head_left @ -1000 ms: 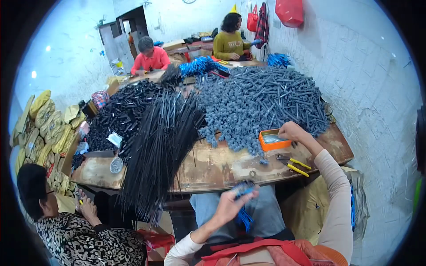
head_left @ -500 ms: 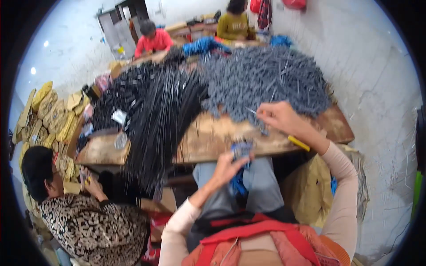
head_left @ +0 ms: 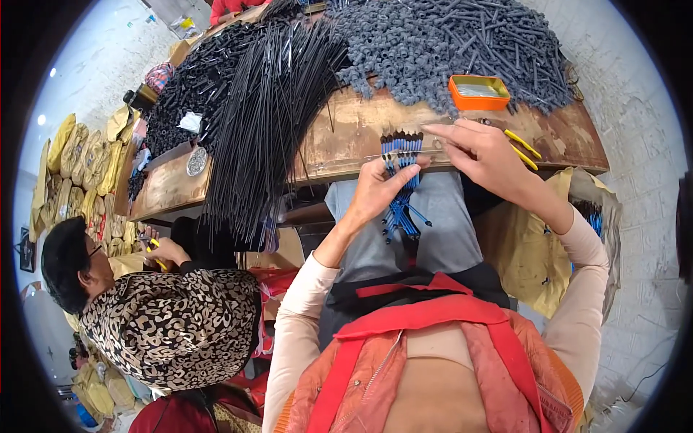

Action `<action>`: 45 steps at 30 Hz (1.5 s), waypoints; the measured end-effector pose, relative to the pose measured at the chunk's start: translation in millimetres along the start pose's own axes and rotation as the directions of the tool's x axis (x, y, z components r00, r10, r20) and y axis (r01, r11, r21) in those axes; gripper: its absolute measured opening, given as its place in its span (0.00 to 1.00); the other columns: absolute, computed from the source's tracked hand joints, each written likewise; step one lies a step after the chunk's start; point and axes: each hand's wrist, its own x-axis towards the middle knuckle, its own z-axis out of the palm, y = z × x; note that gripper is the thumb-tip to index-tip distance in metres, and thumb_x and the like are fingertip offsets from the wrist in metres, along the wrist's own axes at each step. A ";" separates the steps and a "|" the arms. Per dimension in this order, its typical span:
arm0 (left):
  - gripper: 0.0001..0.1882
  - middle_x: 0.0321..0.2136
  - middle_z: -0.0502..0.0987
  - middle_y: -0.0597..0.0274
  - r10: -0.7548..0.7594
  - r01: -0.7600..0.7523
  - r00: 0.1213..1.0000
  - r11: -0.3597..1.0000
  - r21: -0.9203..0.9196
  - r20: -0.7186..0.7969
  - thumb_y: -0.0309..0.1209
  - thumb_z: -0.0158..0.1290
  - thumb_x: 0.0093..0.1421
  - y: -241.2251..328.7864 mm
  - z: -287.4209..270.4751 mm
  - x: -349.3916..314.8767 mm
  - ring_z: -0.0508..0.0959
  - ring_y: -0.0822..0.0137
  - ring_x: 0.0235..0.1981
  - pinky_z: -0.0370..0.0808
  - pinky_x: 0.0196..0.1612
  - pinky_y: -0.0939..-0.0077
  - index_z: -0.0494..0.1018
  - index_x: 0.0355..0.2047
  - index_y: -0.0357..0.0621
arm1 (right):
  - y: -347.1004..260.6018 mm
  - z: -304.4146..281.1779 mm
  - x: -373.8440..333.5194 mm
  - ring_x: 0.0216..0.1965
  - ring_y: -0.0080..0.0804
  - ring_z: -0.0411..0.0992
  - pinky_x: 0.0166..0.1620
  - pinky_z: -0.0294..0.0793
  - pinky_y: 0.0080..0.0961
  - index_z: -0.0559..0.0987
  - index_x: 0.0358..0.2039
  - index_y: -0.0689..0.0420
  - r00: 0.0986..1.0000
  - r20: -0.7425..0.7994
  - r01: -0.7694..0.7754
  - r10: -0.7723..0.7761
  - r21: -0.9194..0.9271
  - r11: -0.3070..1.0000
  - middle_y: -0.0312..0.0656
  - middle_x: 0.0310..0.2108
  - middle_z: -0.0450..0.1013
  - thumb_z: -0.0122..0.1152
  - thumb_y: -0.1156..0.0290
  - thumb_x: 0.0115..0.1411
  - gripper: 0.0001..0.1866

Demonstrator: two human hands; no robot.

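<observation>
My left hand (head_left: 382,189) is closed round a bundle of short blue tubes with black ends (head_left: 401,162). It holds the bundle over my lap at the table's front edge, with the black tips fanned upward and the blue lower ends hanging crossed. A thin pale wire (head_left: 372,156) lies across the bundle near the top. Just right of the bundle is my right hand (head_left: 485,155), index finger reaching toward the black tips and the other fingers bent. Whether its thumb grips the wire's end is too small to tell.
On the wooden table (head_left: 346,137) lie a heap of grey plastic parts (head_left: 433,43), long black rods (head_left: 267,123), an orange tin (head_left: 479,94) of thin pale pieces and yellow-handled pliers (head_left: 522,146). A co-worker (head_left: 166,317) sits at left. A paper sack (head_left: 523,245) stands by my right leg.
My right hand has come from over the grey heap down to the bundle. My left hand has turned the bundle, and its black tips now show. The view has tilted down.
</observation>
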 end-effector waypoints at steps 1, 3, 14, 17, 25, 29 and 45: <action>0.11 0.40 0.82 0.63 -0.010 0.009 1.000 1.000 -0.027 -0.010 0.27 0.54 0.64 0.8 0.2 -0.5 0.78 0.75 0.42 0.75 0.47 0.78 0.79 0.45 0.38 | -3.5 -0.4 -1.5 0.24 0.32 0.67 0.30 0.67 0.28 0.77 0.51 0.58 0.999 0.026 -0.024 0.024 -0.011 1.000 0.42 0.24 0.67 0.57 0.82 0.55 0.22; 0.11 0.40 0.82 0.63 -0.015 0.014 1.000 0.999 -0.039 -0.021 0.26 0.54 0.64 3.8 0.5 -1.6 0.78 0.74 0.42 0.75 0.47 0.78 0.78 0.46 0.38 | -6.1 -0.1 -4.2 0.24 0.32 0.66 0.30 0.67 0.28 0.77 0.53 0.58 0.997 0.053 -0.052 0.052 -0.017 0.999 0.42 0.24 0.66 0.57 0.82 0.53 0.24; 0.11 0.41 0.82 0.62 -0.012 0.012 1.000 1.000 -0.001 -0.003 0.26 0.54 0.64 4.7 1.1 1.6 0.78 0.74 0.43 0.75 0.47 0.77 0.78 0.45 0.38 | 0.3 -0.7 -4.8 0.24 0.32 0.66 0.30 0.67 0.28 0.75 0.56 0.57 0.997 0.071 -0.023 0.026 -0.033 0.999 0.41 0.24 0.65 0.55 0.83 0.52 0.28; 0.11 0.41 0.82 0.62 -0.015 0.015 1.000 1.000 -0.009 0.001 0.27 0.54 0.64 2.9 1.5 1.7 0.78 0.74 0.43 0.75 0.48 0.77 0.78 0.45 0.38 | 3.0 0.9 -4.8 0.24 0.33 0.66 0.31 0.67 0.28 0.75 0.56 0.56 0.999 0.049 0.000 0.001 -0.014 1.000 0.41 0.24 0.65 0.55 0.83 0.52 0.27; 0.11 0.41 0.82 0.62 0.005 -0.005 1.000 1.000 -0.027 0.021 0.27 0.54 0.64 2.7 1.7 1.8 0.79 0.72 0.43 0.75 0.48 0.77 0.78 0.45 0.38 | -1.0 -3.8 -3.4 0.28 0.36 0.67 0.33 0.68 0.30 0.76 0.53 0.56 0.999 0.039 0.037 -0.033 -0.099 0.994 0.42 0.27 0.65 0.55 0.83 0.54 0.25; 0.11 0.41 0.82 0.60 -0.011 0.012 1.000 0.998 -0.068 0.020 0.26 0.54 0.64 2.0 2.3 1.6 0.79 0.71 0.44 0.75 0.49 0.76 0.78 0.45 0.37 | 4.2 -5.0 0.3 0.32 0.39 0.67 0.37 0.68 0.32 0.78 0.51 0.54 0.993 0.006 0.117 -0.118 -0.190 0.975 0.42 0.29 0.65 0.54 0.83 0.54 0.23; 0.11 0.44 0.80 0.49 -0.004 0.007 1.000 0.989 -0.151 0.017 0.23 0.50 0.65 2.7 4.2 4.3 0.79 0.60 0.48 0.75 0.53 0.66 0.74 0.47 0.33 | 2.5 -2.2 9.9 0.37 0.41 0.69 0.40 0.70 0.32 0.79 0.47 0.58 0.987 -0.051 0.141 -0.152 -0.178 0.974 0.45 0.34 0.67 0.55 0.84 0.53 0.20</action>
